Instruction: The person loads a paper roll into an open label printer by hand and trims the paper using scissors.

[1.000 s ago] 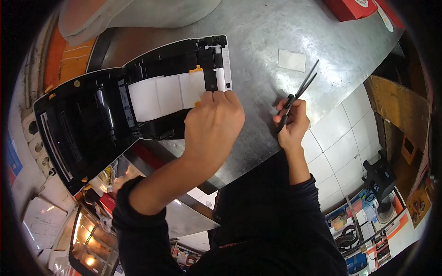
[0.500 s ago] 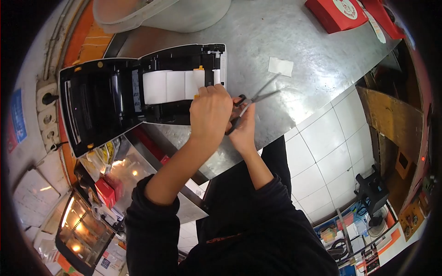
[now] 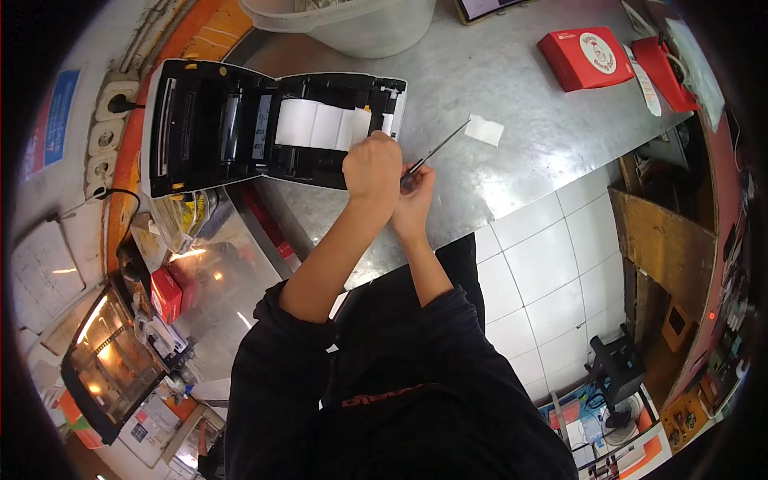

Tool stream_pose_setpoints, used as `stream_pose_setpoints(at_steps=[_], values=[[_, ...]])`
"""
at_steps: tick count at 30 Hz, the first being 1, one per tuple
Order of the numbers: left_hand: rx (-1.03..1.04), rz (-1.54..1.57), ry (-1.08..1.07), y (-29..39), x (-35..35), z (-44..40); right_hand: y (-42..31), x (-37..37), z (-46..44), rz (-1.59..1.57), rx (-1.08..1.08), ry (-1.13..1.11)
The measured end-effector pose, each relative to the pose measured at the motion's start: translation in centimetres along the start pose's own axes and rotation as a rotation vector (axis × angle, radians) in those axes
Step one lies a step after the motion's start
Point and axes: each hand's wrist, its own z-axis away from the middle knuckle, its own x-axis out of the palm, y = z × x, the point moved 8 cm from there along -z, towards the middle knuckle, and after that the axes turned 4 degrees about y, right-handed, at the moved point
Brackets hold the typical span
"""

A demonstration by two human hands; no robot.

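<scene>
A black label printer [image 3: 320, 84] lies with its lid [image 3: 204, 128] swung back, a roll of white labels [image 3: 300, 124] inside. My left hand [image 3: 372, 170] is closed at the printer's front edge, where the label strip [image 3: 360, 124] runs under its knuckles; the fingertips are hidden. Just to its right, my right hand [image 3: 413, 206] grips the scissors [image 3: 438, 150] by the handles. The blades look closed, pointing up and right. Close to their tips, a loose white label [image 3: 484, 130] rests on the metal table [image 3: 520, 160].
A translucent plastic tub [image 3: 376, 28] stands behind the printer. At the right back are a red box [image 3: 584, 60] and another red item [image 3: 664, 76]. Power sockets [image 3: 104, 138] line the left wall. The table's front edge runs above a tiled floor [image 3: 528, 264].
The scissor blades were spread apart and now appear closed. The view has shifted, so the printer sits further right in it. My left hand stays at the printer's front edge.
</scene>
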Motion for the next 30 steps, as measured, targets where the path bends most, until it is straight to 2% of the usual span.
stream_pose_setpoints(at_steps=[5, 7, 9, 11, 12, 16, 18, 22, 24, 27, 30], values=[[-0.085, 0.041, -0.014, -0.7, 0.4, 0.1, -0.1, -0.6, 0.3, 0.050, -0.032, 0.075], [-0.216, 0.179, -0.145, -2.4, 1.0, 0.0, -0.6, -0.3, 0.3, 0.091, -0.063, 0.070], [-0.166, 0.165, -0.147, -3.5, 0.5, 0.2, -1.4, -0.4, 0.2, 0.134, -0.098, 0.069], [-0.043, 0.467, -0.199, -4.0, 0.2, 1.1, -1.6, -0.2, 0.3, 0.173, -0.046, 0.027], [-0.007, 0.602, -0.133, -4.0, -1.1, 1.3, -1.7, -0.2, 0.2, 0.167, -0.045, 0.028], [0.016, 0.629, -0.065, -3.2, -2.4, 2.0, -1.6, -0.1, 0.0, 0.165, -0.051, -0.015], [0.145, 0.434, 0.101, -2.4, -2.7, 2.0, -1.5, 0.1, 0.0, 0.142, -0.050, -0.030], [0.235, 0.211, 0.070, -1.3, -2.5, 1.7, -1.4, 0.2, 0.0, 0.152, -0.060, -0.037], [0.406, 0.119, 0.045, -0.1, -2.8, 1.6, -1.5, 0.3, -0.1, 0.168, -0.067, -0.042], [0.512, -0.015, 0.061, 1.0, -2.7, 1.5, -1.6, 0.2, -0.1, 0.178, -0.069, -0.047], [0.534, -0.102, 0.062, 1.6, -2.5, 0.8, -1.8, 0.1, -0.1, 0.169, -0.108, -0.039]])
